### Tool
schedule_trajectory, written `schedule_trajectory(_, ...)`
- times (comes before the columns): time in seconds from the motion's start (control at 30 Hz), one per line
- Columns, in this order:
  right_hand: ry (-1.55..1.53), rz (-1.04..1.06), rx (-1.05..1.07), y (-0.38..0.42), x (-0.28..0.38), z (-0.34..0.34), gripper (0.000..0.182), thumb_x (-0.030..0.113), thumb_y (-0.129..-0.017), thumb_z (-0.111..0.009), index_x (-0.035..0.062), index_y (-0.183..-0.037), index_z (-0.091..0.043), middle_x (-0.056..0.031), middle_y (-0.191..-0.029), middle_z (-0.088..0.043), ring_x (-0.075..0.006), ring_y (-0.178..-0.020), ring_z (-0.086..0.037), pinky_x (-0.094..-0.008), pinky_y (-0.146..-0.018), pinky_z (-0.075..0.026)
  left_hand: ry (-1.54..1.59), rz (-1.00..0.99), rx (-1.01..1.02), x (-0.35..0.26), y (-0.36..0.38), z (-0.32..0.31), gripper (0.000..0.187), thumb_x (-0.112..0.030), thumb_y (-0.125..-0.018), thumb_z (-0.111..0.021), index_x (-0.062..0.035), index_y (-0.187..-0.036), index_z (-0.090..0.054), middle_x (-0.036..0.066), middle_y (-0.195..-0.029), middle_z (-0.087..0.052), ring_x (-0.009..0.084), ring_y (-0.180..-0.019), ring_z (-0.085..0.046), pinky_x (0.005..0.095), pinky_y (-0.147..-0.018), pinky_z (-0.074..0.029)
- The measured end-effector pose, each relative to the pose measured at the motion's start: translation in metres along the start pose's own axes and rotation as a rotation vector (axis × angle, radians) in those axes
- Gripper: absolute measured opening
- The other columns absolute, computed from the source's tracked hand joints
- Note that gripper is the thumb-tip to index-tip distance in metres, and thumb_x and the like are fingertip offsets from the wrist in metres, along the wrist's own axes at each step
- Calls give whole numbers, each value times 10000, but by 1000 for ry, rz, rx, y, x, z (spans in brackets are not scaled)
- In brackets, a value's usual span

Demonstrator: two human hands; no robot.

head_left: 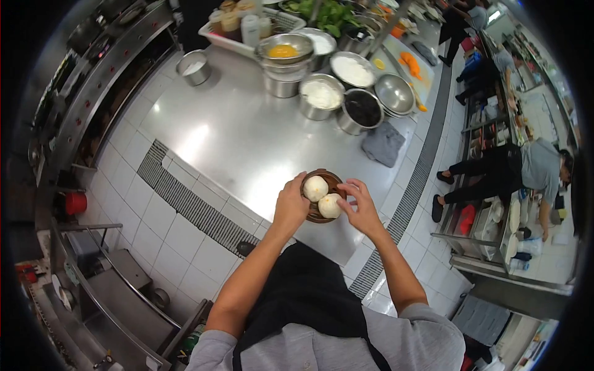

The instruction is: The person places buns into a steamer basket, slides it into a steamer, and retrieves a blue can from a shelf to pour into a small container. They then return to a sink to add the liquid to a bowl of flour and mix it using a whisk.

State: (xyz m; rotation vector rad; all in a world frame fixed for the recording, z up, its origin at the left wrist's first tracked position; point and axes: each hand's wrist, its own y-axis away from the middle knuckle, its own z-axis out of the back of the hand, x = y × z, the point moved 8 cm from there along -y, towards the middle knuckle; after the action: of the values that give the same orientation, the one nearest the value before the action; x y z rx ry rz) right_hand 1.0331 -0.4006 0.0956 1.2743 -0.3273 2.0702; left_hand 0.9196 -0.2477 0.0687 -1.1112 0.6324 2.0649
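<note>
A small round bamboo steamer basket (315,217) sits at the near edge of the steel table, with two white buns in it. The upper left bun (315,188) and the lower right bun (330,206) have small orange marks on top. My left hand (292,202) is closed around the basket's left side. My right hand (364,209) is at the opposite side, its thumb and fingers apart. The right thumb is beside or touching the lower right bun; whether its fingertips also touch the rim cannot be made out.
Steel bowls hold white powder (322,94), a dark filling (362,108) and something yellow (283,51). A grey cloth (383,143) lies at the table's right, and a steel pot (193,68) stands back left. Co-workers, one bending (516,164), stand at the right counter.
</note>
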Motion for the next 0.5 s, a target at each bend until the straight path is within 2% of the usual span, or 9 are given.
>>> schedule_trajectory(0.03,167,61,-12,8,20,-10,415,170,-810,-710,101,-1202,-593,-142,-1239,-491,-314,-1089,-532,-373,-898,-467,24,-28,5,10,6,9,607,53,-726,-569,-28,-1319,-467,252,-1177,-574,421,-1048,-580,450,-913,-482)
schedule_trajectory(0.07,185,70,9,15,30,-25,415,170,-810,-710,101,-1202,-593,-142,-1239,-491,-314,-1089,-532,-373,-898,-467,41,-16,-14,21,13,23,607,53,-726,-569,-28,-1319,-467,252,-1177,-574,421,-1048,-580,450,-913,-482)
schedule_trajectory(0.13,457,272,56,25,65,-65,483,171,-769,-740,99,-1218,-577,-148,-1248,-494,-348,-1123,-514,-399,-868,-490,76,12,-22,47,26,53,601,50,-735,-572,-17,-1322,-460,250,-1165,-567,420,-1046,-571,444,-912,-481)
schedule_trajectory(0.17,524,282,81,27,84,-85,538,158,-746,-748,101,-1244,-552,-147,-1287,-489,-356,-1098,-536,-411,-878,-499,97,37,-41,59,34,72,604,44,-744,-577,-24,-1331,-453,236,-1148,-566,411,-1046,-562,441,-917,-476)
schedule_trajectory(0.2,516,303,92,25,109,-104,538,158,-746,-748,101,-1244,-552,-147,-1287,-489,-356,-1098,-536,-411,-878,-499,90,43,-64,67,40,96,604,44,-744,-577,-24,-1331,-453,236,-1148,-566,411,-1046,-562,441,-917,-476)
schedule_trajectory(0.27,298,134,268,17,135,-147,565,144,-727,-767,87,-1246,-551,-157,-1296,-514,-322,-1022,-587,-364,-813,-521,109,-22,-117,74,52,145,619,57,-748,-567,-50,-1345,-450,227,-1144,-562,405,-1040,-561,437,-922,-474)
schedule_trajectory(0.3,469,221,322,16,148,-170,578,118,-706,-773,99,-1238,-549,-130,-1299,-533,-306,-958,-618,-349,-745,-541,128,27,-83,78,56,169,625,73,-754,-547,-92,-1351,-461,224,-1173,-551,400,-1063,-559,433,-933,-474)
schedule_trajectory(0.4,516,401,389,-1,192,-229,583,97,-682,-779,109,-1218,-551,-110,-1260,-567,-296,-960,-631,-329,-706,-552,54,-48,-147,106,66,229,618,76,-759,-507,-120,-1344,-484,201,-1160,-569,373,-1075,-566,407,-946,-462)
schedule_trajectory(0.5,370,381,533,-23,243,-276,532,95,-674,-759,139,-1167,-563,-96,-1228,-594,-307,-1039,-620,-365,-787,-545,96,39,-192,140,68,288,617,82,-758,-502,-117,-1341,-488,196,-1157,-572,368,-1079,-565,402,-951,-458)
